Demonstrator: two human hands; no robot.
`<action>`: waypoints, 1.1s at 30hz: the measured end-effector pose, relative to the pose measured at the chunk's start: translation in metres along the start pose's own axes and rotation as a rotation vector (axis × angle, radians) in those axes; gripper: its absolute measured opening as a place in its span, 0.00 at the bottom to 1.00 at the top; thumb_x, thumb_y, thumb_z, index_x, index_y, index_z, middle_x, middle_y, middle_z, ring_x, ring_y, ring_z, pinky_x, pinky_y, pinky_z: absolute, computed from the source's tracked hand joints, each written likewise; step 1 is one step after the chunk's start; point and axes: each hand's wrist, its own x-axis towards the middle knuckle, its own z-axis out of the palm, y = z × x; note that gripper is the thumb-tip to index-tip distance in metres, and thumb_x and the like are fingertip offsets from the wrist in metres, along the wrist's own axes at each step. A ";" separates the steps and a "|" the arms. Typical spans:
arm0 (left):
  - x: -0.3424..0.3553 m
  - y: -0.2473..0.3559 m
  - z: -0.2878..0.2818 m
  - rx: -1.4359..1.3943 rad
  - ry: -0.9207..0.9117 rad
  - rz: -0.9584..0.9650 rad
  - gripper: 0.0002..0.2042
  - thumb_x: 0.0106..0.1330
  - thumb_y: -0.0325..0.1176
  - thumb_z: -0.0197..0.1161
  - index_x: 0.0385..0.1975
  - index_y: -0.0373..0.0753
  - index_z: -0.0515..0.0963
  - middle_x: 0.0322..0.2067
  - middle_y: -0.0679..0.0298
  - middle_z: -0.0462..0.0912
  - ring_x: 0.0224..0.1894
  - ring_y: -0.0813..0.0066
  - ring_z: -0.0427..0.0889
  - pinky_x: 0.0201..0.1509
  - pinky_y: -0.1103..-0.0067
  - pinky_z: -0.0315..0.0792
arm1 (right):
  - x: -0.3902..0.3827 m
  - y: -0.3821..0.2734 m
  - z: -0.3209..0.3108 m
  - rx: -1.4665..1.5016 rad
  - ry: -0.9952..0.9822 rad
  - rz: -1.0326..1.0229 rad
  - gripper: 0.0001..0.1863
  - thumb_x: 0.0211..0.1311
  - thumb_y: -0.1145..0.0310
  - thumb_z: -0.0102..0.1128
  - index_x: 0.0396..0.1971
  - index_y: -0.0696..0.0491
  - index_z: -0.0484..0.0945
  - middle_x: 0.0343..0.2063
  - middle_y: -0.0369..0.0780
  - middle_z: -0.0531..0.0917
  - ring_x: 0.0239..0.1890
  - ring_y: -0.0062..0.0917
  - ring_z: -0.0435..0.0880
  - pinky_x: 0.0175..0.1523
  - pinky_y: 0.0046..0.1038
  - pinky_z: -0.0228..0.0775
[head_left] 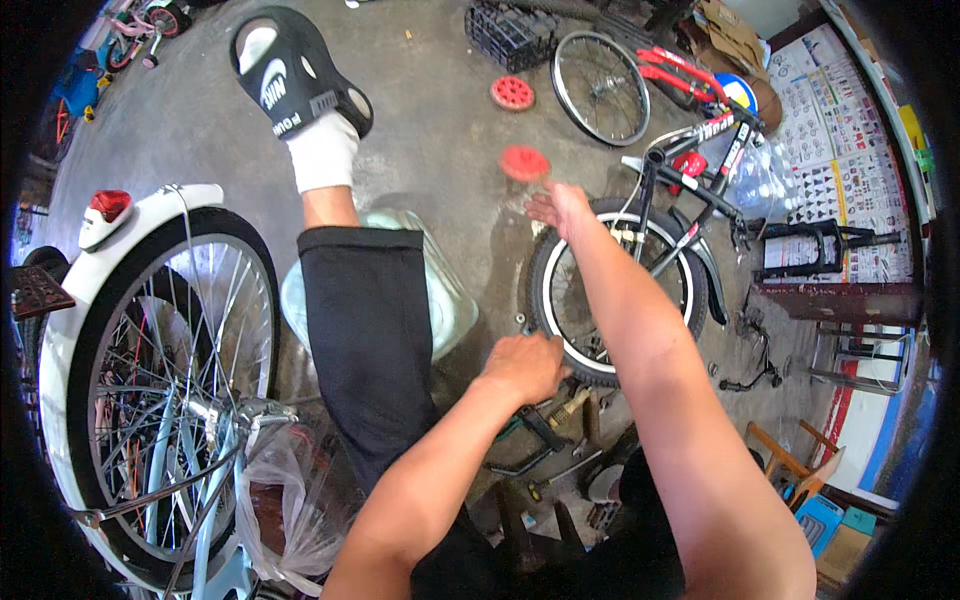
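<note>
My right hand [561,208] reaches over the upper left side of a small bicycle wheel [545,290] with a black tyre and white rim. Its fingers are spread and hold nothing. Just beyond the fingertips is a blurred red disc [525,163]; I cannot tell whether it touches the floor. My left hand [525,368] is closed at the wheel's lower left edge, its fingertips partly hidden against the tyre. The wheel belongs to a black bicycle frame [708,190] lying on the floor. Farther off lies a red disc with holes [512,93].
A white-fendered bicycle wheel [262,300] stands at the left, with a clear plastic bag [285,500] beside it. My leg stretches over a pale translucent stool [452,300]. Tools, including a screwdriver [540,487], lie below my left hand. A loose wheel [560,85] and black crate [505,38] are farther off.
</note>
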 end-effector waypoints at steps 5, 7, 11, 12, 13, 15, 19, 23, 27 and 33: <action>0.009 -0.004 0.001 0.015 0.049 -0.012 0.22 0.74 0.48 0.61 0.50 0.32 0.78 0.44 0.44 0.87 0.51 0.45 0.87 0.56 0.55 0.79 | -0.078 -0.020 -0.048 -0.269 -0.185 -0.060 0.22 0.73 0.63 0.59 0.59 0.61 0.74 0.48 0.49 0.86 0.43 0.36 0.89 0.44 0.37 0.84; 0.009 -0.010 -0.004 0.007 0.115 -0.033 0.20 0.74 0.47 0.61 0.51 0.33 0.78 0.45 0.45 0.87 0.52 0.44 0.86 0.56 0.54 0.78 | -0.118 -0.034 -0.078 -0.360 -0.216 -0.052 0.21 0.73 0.61 0.62 0.58 0.58 0.77 0.47 0.45 0.87 0.41 0.31 0.88 0.44 0.33 0.84; 0.010 -0.008 -0.013 -0.003 0.185 -0.106 0.20 0.74 0.47 0.60 0.52 0.37 0.79 0.48 0.45 0.87 0.54 0.43 0.84 0.58 0.53 0.77 | -0.212 -0.079 -0.152 -0.406 -0.182 -0.094 0.20 0.75 0.59 0.61 0.57 0.57 0.78 0.46 0.43 0.87 0.42 0.26 0.87 0.44 0.29 0.82; 0.009 -0.008 -0.012 0.000 0.206 -0.088 0.20 0.74 0.47 0.60 0.53 0.37 0.79 0.48 0.45 0.87 0.54 0.44 0.84 0.58 0.53 0.77 | -0.239 -0.089 -0.168 -0.385 -0.167 -0.136 0.20 0.76 0.58 0.60 0.57 0.56 0.79 0.45 0.42 0.87 0.41 0.25 0.87 0.45 0.27 0.81; 0.010 -0.011 -0.008 0.004 0.230 -0.075 0.20 0.73 0.47 0.61 0.54 0.37 0.79 0.48 0.45 0.87 0.55 0.44 0.84 0.58 0.53 0.77 | -0.270 -0.100 -0.175 -0.373 -0.145 -0.161 0.22 0.76 0.57 0.62 0.59 0.56 0.78 0.48 0.42 0.87 0.43 0.24 0.87 0.49 0.27 0.80; 0.010 -0.011 -0.008 0.022 0.204 -0.081 0.21 0.73 0.49 0.61 0.55 0.38 0.80 0.49 0.46 0.87 0.55 0.43 0.84 0.59 0.54 0.76 | -0.327 -0.113 -0.190 -0.359 -0.094 -0.223 0.21 0.75 0.56 0.61 0.57 0.56 0.79 0.45 0.41 0.88 0.41 0.22 0.86 0.47 0.26 0.78; 0.010 -0.018 -0.004 0.046 0.163 -0.100 0.21 0.73 0.49 0.61 0.55 0.39 0.80 0.50 0.46 0.87 0.55 0.44 0.84 0.59 0.54 0.77 | -0.408 -0.110 -0.211 -0.466 -0.046 -0.454 0.19 0.75 0.56 0.62 0.53 0.57 0.82 0.43 0.39 0.88 0.41 0.22 0.85 0.48 0.26 0.76; 0.023 -0.019 0.010 0.097 0.109 -0.082 0.22 0.73 0.50 0.62 0.56 0.40 0.81 0.51 0.47 0.87 0.56 0.46 0.84 0.60 0.55 0.77 | -0.435 -0.097 -0.237 -1.433 0.100 -0.857 0.19 0.68 0.60 0.68 0.53 0.55 0.82 0.42 0.45 0.88 0.42 0.34 0.88 0.47 0.33 0.79; 0.036 -0.026 0.049 0.202 0.034 -0.019 0.21 0.72 0.51 0.62 0.53 0.40 0.83 0.50 0.48 0.87 0.55 0.45 0.84 0.59 0.56 0.77 | -0.436 -0.090 -0.276 -1.396 0.023 -0.638 0.20 0.68 0.58 0.67 0.52 0.55 0.82 0.41 0.46 0.88 0.43 0.40 0.88 0.48 0.39 0.80; 0.039 0.004 0.115 0.393 -0.152 -0.051 0.24 0.70 0.51 0.65 0.55 0.37 0.79 0.50 0.48 0.87 0.56 0.48 0.85 0.59 0.57 0.79 | -0.442 -0.086 -0.328 -1.311 0.004 -0.675 0.20 0.68 0.57 0.67 0.53 0.55 0.82 0.40 0.46 0.89 0.40 0.40 0.89 0.45 0.37 0.80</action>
